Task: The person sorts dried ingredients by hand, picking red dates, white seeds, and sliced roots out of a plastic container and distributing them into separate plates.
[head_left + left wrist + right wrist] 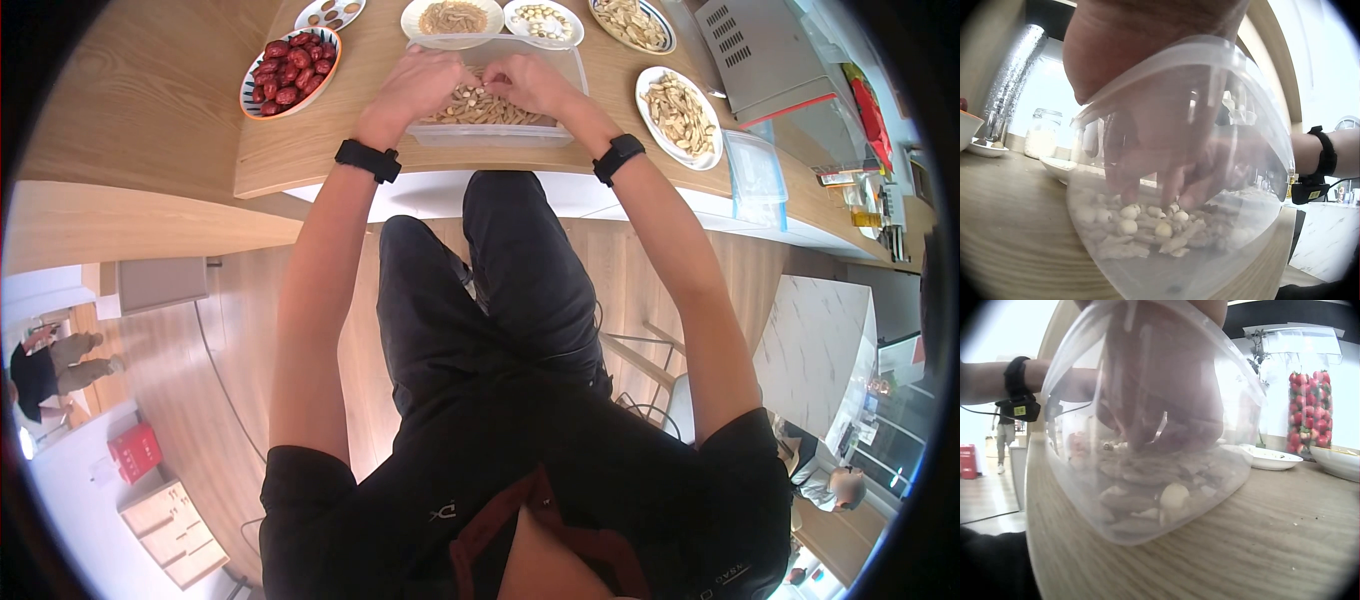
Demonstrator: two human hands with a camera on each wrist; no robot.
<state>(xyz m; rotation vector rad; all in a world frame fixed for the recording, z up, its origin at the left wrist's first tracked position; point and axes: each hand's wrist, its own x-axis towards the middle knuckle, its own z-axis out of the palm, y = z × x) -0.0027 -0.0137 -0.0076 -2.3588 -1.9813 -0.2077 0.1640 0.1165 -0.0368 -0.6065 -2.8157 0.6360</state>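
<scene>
Clear plastic box (490,136), quantity one, on the table (610,112); I observe left hand (425,85) and right hand (530,84) angled down inside, but cannot tell whether fingers grasp anything. Nearby: five plates (716,146), one bowl (315,97).

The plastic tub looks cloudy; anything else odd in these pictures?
Left wrist: the translucent tub veils part of the left hand, softening it; right wrist: pale glare streaks cross the tub's wall; head: wide-angle bending, dark rounded corners, highlights on the red fruits.
</scene>
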